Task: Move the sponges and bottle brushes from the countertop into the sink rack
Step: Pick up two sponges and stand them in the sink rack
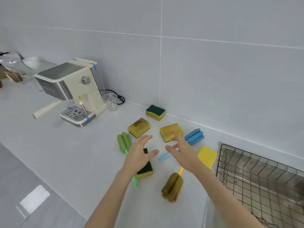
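Several yellow-and-green sponges lie on the white countertop: one near the wall (155, 112), one at centre left (139, 127), one at centre right (170, 131), a plain yellow one (207, 156) beside the sink, and one (145, 170) partly hidden under my left hand. Three bottle brushes lie among them: green (124, 142), blue (195, 136), olive with an orange handle (172, 186). My left hand (139, 154) and my right hand (181, 151) hover open above the middle of the group, holding nothing. The black wire sink rack (263, 171) sits in the sink at the right.
A cream espresso machine (74, 89) with a protruding handle stands at the left, a clear plastic cup (111, 102) and a black cable beside it. Bags and a bowl sit at the far left. The tiled wall runs behind. The countertop's front edge drops to the floor at lower left.
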